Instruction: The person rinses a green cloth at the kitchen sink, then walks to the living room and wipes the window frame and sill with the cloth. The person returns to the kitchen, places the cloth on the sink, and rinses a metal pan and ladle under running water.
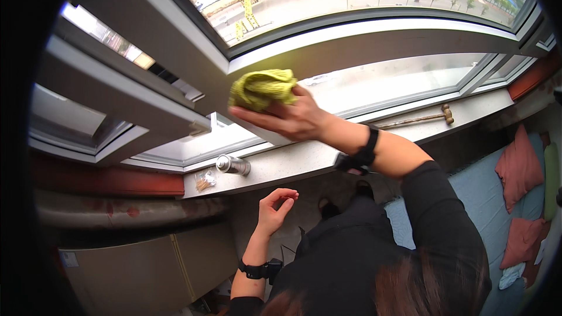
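My right hand (298,116) grips a bunched yellow-green cloth (263,89). The cloth is at the lower corner of the grey window frame (377,46); I cannot tell whether it touches the frame. Lower down, in front of the windowsill (285,160), my left hand (276,210) hangs in the air with loosely curled fingers and nothing in it. Nearest to that hand on the sill stands a spray can (233,165). Beside the can lies a small clear bag (205,181) of thin sticks. Both wrists carry black straps with a device.
A hammer (423,119) with a wooden handle lies on the sill to the right. Below the sill at left is a large cardboard box (127,272). A bed or couch with a blue cover (478,184) and red cushions (520,169) stands at right. Outside the glass is a street far below.
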`<state>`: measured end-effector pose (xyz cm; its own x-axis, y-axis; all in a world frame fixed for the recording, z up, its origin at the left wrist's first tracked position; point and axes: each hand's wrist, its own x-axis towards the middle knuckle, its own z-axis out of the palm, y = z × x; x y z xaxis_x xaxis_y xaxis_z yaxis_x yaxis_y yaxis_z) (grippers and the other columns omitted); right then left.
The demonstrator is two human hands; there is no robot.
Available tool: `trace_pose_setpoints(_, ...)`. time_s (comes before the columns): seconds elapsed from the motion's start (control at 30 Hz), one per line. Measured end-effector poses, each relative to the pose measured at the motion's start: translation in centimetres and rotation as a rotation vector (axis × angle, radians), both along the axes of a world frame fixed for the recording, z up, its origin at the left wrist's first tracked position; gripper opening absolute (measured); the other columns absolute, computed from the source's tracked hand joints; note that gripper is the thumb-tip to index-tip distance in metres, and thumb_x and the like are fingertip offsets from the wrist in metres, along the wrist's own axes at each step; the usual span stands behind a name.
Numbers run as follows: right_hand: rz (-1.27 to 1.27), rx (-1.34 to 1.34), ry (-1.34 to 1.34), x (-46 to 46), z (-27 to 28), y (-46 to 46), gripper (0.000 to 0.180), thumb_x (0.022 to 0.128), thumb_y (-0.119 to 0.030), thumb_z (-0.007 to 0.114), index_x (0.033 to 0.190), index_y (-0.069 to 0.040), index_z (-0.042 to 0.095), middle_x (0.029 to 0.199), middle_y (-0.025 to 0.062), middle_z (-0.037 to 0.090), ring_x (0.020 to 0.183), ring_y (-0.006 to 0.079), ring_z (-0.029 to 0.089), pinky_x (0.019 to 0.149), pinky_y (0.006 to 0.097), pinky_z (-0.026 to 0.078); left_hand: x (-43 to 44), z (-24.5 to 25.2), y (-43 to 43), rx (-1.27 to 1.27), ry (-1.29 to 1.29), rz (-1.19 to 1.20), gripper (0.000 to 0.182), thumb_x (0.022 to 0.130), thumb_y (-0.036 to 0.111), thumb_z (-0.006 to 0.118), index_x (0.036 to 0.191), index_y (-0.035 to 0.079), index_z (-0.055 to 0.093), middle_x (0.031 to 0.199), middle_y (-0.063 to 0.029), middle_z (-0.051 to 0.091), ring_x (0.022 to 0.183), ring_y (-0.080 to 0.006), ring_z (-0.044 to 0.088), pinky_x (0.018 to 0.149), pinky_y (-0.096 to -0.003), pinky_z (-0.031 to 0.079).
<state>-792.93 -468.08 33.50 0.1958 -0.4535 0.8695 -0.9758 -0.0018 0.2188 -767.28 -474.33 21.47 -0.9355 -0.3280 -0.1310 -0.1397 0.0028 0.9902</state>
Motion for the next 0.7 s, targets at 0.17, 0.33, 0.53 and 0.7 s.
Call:
trace_pose_setpoints(0.17, -0.118, -0.085, -0.390, -3.2, -0.9, -2.2, 0.050, 0.090, -0.018, 0.053, 0.139, -0.030, 0.046, 0.120, 0.0044, 0.060, 0.108, 0.0203, 0.060, 0.095, 0.0351, 0.046, -3.2, 0.3, 0.9, 0.066, 0.058, 0.068, 0.018, 0.088, -0.003, 0.057, 0.105, -0.003, 0.064, 0.100, -0.0088, 0.066, 0.095, -0.0146, 0.063, 0.086, -0.0268, 0.049)
trace_pose_setpoints(0.33, -0.534, -0.389, -0.372, -12.2, -5.2, 7.7, 0.067, 0.096, -0.035, 0.035, 0.151, -0.002, 0.014, 0.155, 0.0183, 0.020, 0.140, 0.0357, 0.024, 0.113, 0.0503, 0.015, -5.4, -0.5, 1.1, 0.120, 0.080, 0.097, 0.019, 0.089, -0.003, 0.057, 0.107, -0.004, 0.064, 0.101, -0.0096, 0.066, 0.095, -0.0155, 0.063, 0.086, -0.0272, 0.049)
trace_pose_setpoints(0.53, -0.643, -0.608, -0.691, -23.3, -5.7, 24.0, 0.067, 0.101, -0.027, 0.037, 0.151, -0.002, -0.001, 0.154, 0.0239, 0.013, 0.143, 0.0365, 0.013, 0.117, 0.0407, 0.011, -7.4, -1.9, 2.2, 0.209, 0.044, 0.021, 0.020, 0.089, -0.002, 0.057, 0.108, -0.004, 0.063, 0.103, -0.0097, 0.066, 0.096, -0.0148, 0.063, 0.087, -0.0268, 0.049)
trace_pose_setpoints(0.7, -0.422, -0.697, -0.773, -19.4, -7.1, 17.8, 0.073, 0.100, -0.032, 0.041, 0.151, -0.005, -0.005, 0.156, 0.0240, 0.004, 0.144, 0.0355, 0.008, 0.117, 0.0435, 0.008, -8.9, -1.2, 2.9, 0.166, 0.044, -0.079, 0.020, 0.089, -0.001, 0.057, 0.107, -0.003, 0.064, 0.102, -0.0086, 0.065, 0.095, -0.0149, 0.062, 0.087, -0.0277, 0.049)
